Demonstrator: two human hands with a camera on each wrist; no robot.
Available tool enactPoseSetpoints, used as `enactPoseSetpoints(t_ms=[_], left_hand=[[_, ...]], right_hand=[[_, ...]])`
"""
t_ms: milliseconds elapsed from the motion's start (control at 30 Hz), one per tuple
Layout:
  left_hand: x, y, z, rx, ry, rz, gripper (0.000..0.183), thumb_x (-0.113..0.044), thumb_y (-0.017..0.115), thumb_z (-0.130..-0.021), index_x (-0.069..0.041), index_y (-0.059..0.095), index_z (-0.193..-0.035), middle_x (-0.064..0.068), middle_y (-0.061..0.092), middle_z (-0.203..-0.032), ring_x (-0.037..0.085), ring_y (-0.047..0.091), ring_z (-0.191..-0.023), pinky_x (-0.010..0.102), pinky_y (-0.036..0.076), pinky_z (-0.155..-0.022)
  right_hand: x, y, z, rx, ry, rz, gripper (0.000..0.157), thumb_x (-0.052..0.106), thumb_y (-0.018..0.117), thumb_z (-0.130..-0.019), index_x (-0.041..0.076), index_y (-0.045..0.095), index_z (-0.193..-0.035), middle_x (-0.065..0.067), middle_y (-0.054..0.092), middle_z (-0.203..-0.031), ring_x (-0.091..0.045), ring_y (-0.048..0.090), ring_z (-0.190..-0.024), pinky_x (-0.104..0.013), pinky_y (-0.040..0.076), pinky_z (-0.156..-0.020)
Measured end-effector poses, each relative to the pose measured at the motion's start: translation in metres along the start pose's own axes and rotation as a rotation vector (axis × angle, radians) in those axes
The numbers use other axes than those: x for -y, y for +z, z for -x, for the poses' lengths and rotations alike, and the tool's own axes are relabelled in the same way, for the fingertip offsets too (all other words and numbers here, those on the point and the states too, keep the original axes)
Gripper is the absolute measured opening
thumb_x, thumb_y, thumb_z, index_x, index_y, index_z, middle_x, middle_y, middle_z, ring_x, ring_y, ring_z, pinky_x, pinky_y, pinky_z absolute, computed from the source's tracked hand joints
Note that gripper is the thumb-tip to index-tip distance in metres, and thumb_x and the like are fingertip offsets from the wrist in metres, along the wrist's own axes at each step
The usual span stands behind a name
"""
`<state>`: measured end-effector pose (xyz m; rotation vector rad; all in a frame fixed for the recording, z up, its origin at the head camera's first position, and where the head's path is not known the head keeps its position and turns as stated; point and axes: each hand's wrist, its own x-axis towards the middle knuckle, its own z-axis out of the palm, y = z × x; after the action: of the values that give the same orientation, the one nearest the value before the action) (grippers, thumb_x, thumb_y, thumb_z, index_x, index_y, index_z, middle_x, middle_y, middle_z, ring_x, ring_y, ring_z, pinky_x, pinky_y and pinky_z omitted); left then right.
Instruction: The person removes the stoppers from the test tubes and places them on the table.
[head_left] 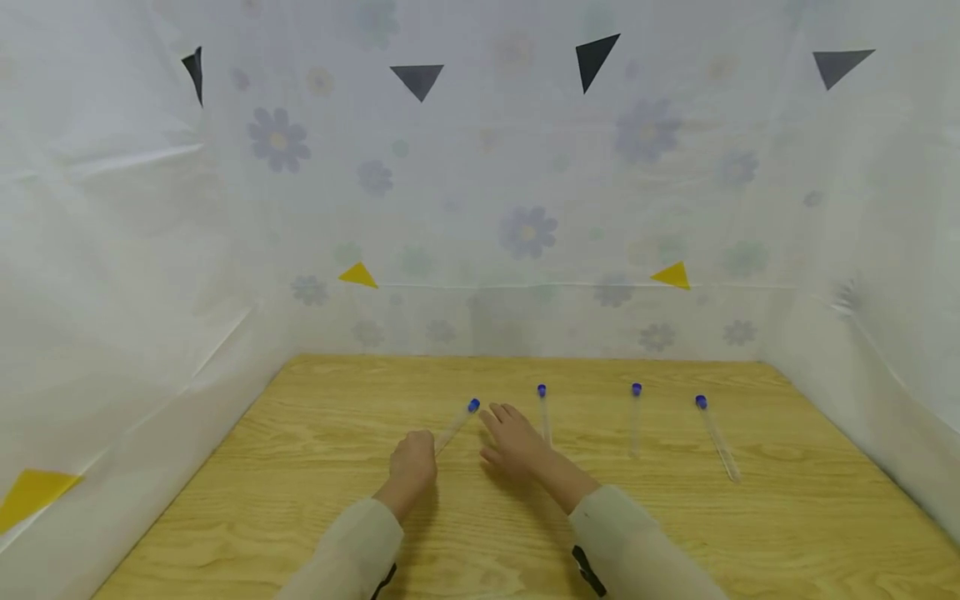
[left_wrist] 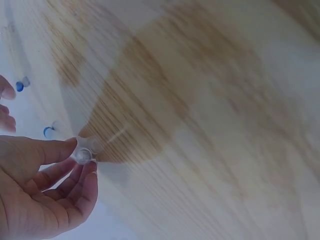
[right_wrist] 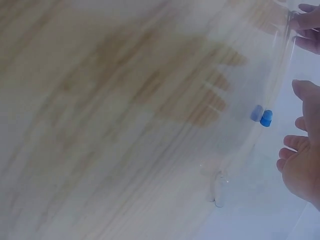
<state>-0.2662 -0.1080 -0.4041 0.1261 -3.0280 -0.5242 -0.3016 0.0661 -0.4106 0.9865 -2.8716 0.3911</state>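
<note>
At left, the held tube slants forward-right.

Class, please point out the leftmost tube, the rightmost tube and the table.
Leftmost tube (head_left: 457, 427): head view, middle of its clear body.
Rightmost tube (head_left: 719, 442): head view, middle of its clear body.
Table (head_left: 247, 500): head view, bare wood at the left.

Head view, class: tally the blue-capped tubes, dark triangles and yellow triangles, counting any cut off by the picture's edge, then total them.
Blue-capped tubes: 4
Dark triangles: 4
Yellow triangles: 3
Total: 11
</note>
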Motion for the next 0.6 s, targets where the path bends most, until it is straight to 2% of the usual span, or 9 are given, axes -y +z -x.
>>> enactPoseSetpoints(t_ms=[133, 167, 200, 267, 367, 400, 600], left_hand=[[0.006, 0.01, -0.009, 0.0, 0.0, -0.013, 0.005, 0.007, 0.062, -0.081, 0.003, 0.059, -0.081, 0.014, 0.062, -0.073, 0.021, 0.059, -0.06, 0.032, 0.05, -0.048], [0.013, 0.02, -0.015, -0.027, 0.018, -0.026, 0.006, 0.007, 0.062, -0.08, 0.002, 0.06, -0.08, 0.014, 0.062, -0.072, 0.021, 0.059, -0.058, 0.031, 0.049, -0.047], [0.015, 0.023, -0.017, -0.032, 0.022, -0.037, 0.006, 0.007, 0.063, -0.08, 0.001, 0.06, -0.08, 0.014, 0.062, -0.072, 0.021, 0.059, -0.058, 0.031, 0.048, -0.046], [0.018, 0.026, -0.02, -0.029, 0.029, -0.053, 0.007, 0.005, 0.064, -0.08, 0.001, 0.06, -0.081, 0.013, 0.062, -0.073, 0.02, 0.058, -0.058, 0.03, 0.048, -0.046], [0.016, 0.019, -0.016, -0.006, 0.025, -0.058, 0.008, 0.003, 0.066, -0.079, 0.0, 0.06, -0.082, 0.012, 0.061, -0.072, 0.02, 0.057, -0.057, 0.03, 0.048, -0.046], [0.01, 0.009, -0.01, 0.025, 0.009, -0.052, 0.007, 0.003, 0.066, -0.08, 0.001, 0.06, -0.083, 0.012, 0.061, -0.073, 0.02, 0.058, -0.058, 0.03, 0.049, -0.048], [0.006, -0.003, 0.001, -0.003, 0.05, -0.107, 0.005, 0.004, 0.064, -0.08, 0.001, 0.06, -0.078, 0.013, 0.063, -0.073, 0.023, 0.063, -0.063, 0.033, 0.053, -0.051]], right_hand=[[0.004, -0.001, -0.003, 0.004, -0.006, -0.009, 0.056, 0.022, 0.057, -0.092, -0.006, 0.036, -0.137, -0.029, 0.037, -0.14, -0.042, 0.035, -0.13, -0.05, 0.031, -0.109], [0.004, -0.001, -0.004, 0.004, -0.006, -0.009, 0.056, 0.022, 0.057, -0.092, -0.006, 0.036, -0.137, -0.029, 0.037, -0.14, -0.043, 0.035, -0.13, -0.05, 0.03, -0.109], [0.005, -0.001, -0.005, 0.003, -0.005, -0.009, 0.056, 0.022, 0.057, -0.092, -0.006, 0.036, -0.137, -0.029, 0.037, -0.14, -0.043, 0.035, -0.13, -0.05, 0.03, -0.11], [0.007, 0.0, -0.007, -0.011, -0.01, -0.009, 0.055, 0.021, 0.058, -0.091, -0.006, 0.038, -0.135, -0.029, 0.038, -0.139, -0.043, 0.036, -0.13, -0.05, 0.03, -0.11], [0.009, 0.001, -0.009, -0.021, -0.012, -0.006, 0.054, 0.021, 0.058, -0.091, -0.006, 0.04, -0.135, -0.029, 0.039, -0.139, -0.043, 0.036, -0.129, -0.049, 0.03, -0.11], [0.009, 0.002, -0.01, -0.023, -0.012, -0.005, 0.054, 0.021, 0.058, -0.091, -0.006, 0.041, -0.134, -0.028, 0.039, -0.138, -0.043, 0.036, -0.129, -0.049, 0.03, -0.11], [0.008, 0.006, -0.012, -0.002, -0.002, 0.043, 0.052, 0.022, 0.059, -0.091, -0.005, 0.042, -0.133, -0.027, 0.041, -0.137, -0.041, 0.039, -0.128, -0.048, 0.033, -0.109]])
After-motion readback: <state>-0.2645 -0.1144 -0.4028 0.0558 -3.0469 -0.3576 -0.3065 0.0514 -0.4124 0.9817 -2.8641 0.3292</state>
